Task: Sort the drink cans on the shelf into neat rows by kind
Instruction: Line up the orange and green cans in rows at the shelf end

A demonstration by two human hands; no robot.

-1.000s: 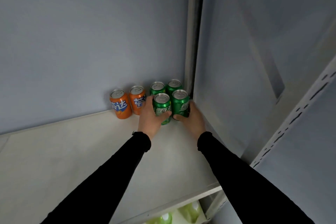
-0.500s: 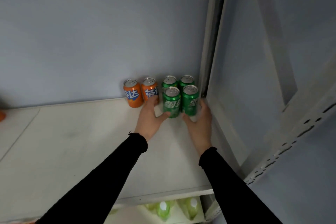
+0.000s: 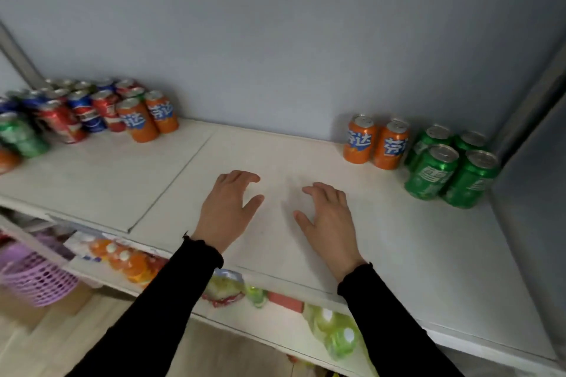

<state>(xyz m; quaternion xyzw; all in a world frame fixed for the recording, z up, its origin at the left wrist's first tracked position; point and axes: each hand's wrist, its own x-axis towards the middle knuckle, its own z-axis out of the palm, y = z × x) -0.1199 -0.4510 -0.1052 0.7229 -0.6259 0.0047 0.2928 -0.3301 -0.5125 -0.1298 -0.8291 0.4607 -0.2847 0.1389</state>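
Observation:
Several green cans (image 3: 450,165) stand in a tight block in the shelf's far right corner. Just left of them two orange cans (image 3: 376,142) stand side by side against the wall. At the far left a mixed crowd of red, blue, green and orange cans (image 3: 76,113) stands packed together, with two orange ones (image 3: 147,116) at its right edge. My left hand (image 3: 228,210) and my right hand (image 3: 326,214) hover over the bare middle of the white shelf (image 3: 122,174). Both are open, fingers spread, holding nothing.
A grey wall backs the shelf and a metal upright (image 3: 520,107) closes its right end. Below the shelf's front edge lie bagged green bottles (image 3: 337,330) and orange packs (image 3: 128,260). A purple basket (image 3: 33,275) sits lower left.
Both hands let go of the front green cans and drew back to the shelf's middle. The view swung left, bringing the mixed cans at the far left into sight.

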